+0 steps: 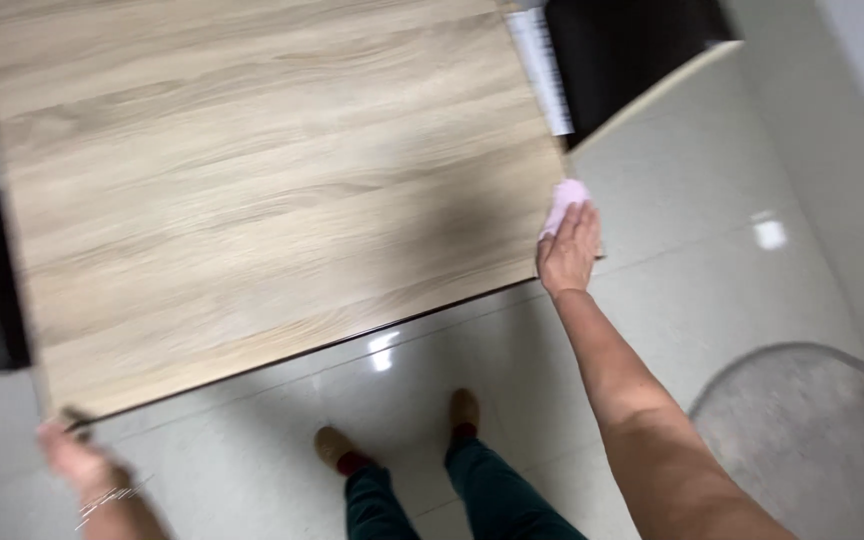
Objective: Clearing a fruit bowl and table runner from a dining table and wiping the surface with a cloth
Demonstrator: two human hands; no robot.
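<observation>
Two hands are on the wooden table (252,180). At the near left corner we see the left hand (77,455); it is blurred, so we cannot tell its grip. At the right corner the right hand (569,250) presses flat, fingers together, on a pink cloth (564,200). A grey rug (812,430) lies farther right.

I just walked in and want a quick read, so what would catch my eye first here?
The big light wooden table fills most of the view. At its right corner, the right hand presses a pink cloth against the edge, while the left hand grips the near left corner. Below, two feet in brown slippers stand on the glossy tiled floor, with a round grey rug at lower right.
</observation>
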